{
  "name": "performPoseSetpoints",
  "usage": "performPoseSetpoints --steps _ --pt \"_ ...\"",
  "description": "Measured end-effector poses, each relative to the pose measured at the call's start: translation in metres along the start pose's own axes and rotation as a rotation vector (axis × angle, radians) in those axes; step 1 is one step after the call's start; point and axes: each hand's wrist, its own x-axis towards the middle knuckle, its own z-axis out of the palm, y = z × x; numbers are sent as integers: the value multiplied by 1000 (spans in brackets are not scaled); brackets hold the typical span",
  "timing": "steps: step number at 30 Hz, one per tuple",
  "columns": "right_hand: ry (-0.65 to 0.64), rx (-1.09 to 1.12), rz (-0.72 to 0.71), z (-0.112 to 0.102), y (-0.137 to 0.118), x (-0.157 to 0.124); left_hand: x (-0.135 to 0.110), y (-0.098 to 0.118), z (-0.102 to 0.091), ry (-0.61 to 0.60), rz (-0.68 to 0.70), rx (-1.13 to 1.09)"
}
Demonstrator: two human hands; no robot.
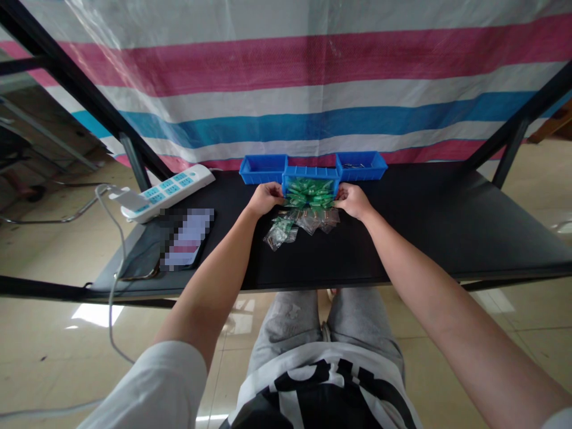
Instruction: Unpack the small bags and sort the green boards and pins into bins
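Observation:
Between my hands a blue plastic bin (311, 171) is tipped towards me, its open side facing the front of the table. My left hand (267, 198) grips its left side and my right hand (351, 200) its right side. Inside lie many small green-and-clear plastic bags (310, 192). Several clear bags (308, 219) with small metal-looking pieces spill out below its lower edge onto the black tabletop. One more cluster of bags (281, 231) lies to the front left of the bin.
Behind stand a left blue bin (263, 169) and a right blue bin (361, 166) holding thin metal pieces. On the left are a white power strip (167, 193) with a plugged-in cable and a phone (190, 238). A striped sheet (313, 65) hangs behind the black table (447, 226).

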Motion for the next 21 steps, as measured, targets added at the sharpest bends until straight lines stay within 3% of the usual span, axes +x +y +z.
performPoseSetpoints --steps 7,14,21 --pt "-19 81 52 2 -1 6 0 -4 -3 -32 -37 -41" --pt "-191 213 66 2 -8 14 8 5 -14 -198 -164 -52" --pt "-94 89 40 -2 -12 1 -9 5 -8 -90 -40 -40"
